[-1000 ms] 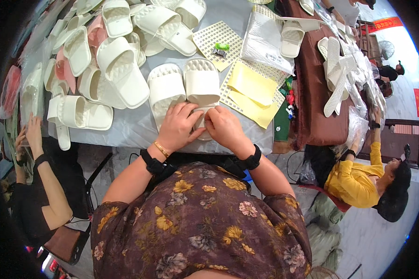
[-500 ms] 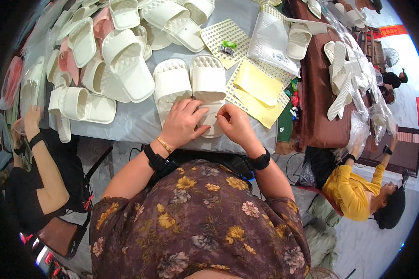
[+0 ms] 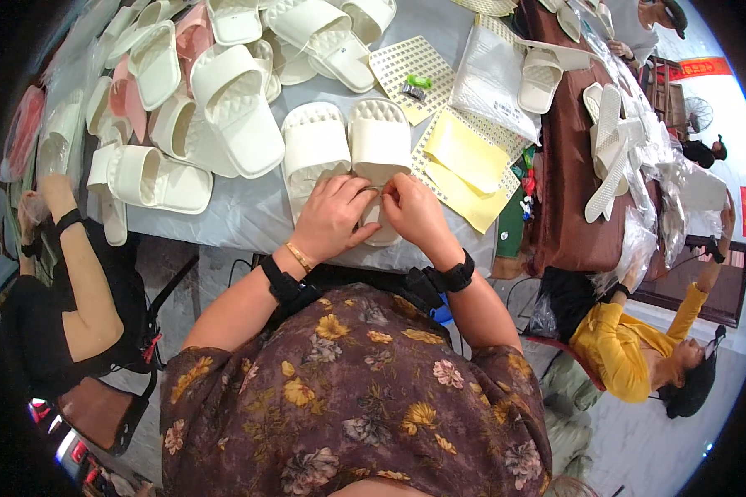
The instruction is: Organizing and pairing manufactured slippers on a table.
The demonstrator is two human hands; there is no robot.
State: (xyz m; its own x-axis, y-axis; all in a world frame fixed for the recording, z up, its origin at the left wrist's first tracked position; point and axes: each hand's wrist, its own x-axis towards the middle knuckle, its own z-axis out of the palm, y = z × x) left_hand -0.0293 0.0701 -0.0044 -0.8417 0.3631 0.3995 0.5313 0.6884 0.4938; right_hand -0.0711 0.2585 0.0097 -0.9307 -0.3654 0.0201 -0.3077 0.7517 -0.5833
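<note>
A pair of cream slippers lies side by side at the table's front edge, straps away from me: a left slipper (image 3: 316,139) and a right slipper (image 3: 380,137). Across their heel halves rests my left hand (image 3: 337,214), fingers spread and thumb apart, on the right slipper's footbed. My right hand (image 3: 413,211) is over the same footbed, thumb and fingertips pinched together close to the left fingers. Whatever is in that pinch is too small or hidden to make out. Right of the slippers lie a yellow backing sheet (image 3: 466,151) and a sticker sheet (image 3: 413,73) with rows of small marks.
A heap of cream slippers (image 3: 239,108), with a few pink ones (image 3: 126,99), covers the table's left. A white plastic packet (image 3: 493,83) lies beyond the sheets. Right, a brown-covered surface (image 3: 568,224) bears more slippers. Co-workers sit on both sides, one in a yellow top (image 3: 626,352).
My right hand has shifted slightly left, its pinched fingertips now nearer my left hand. The co-worker on the right has raised an arm with a white item. The view has shifted a little.
</note>
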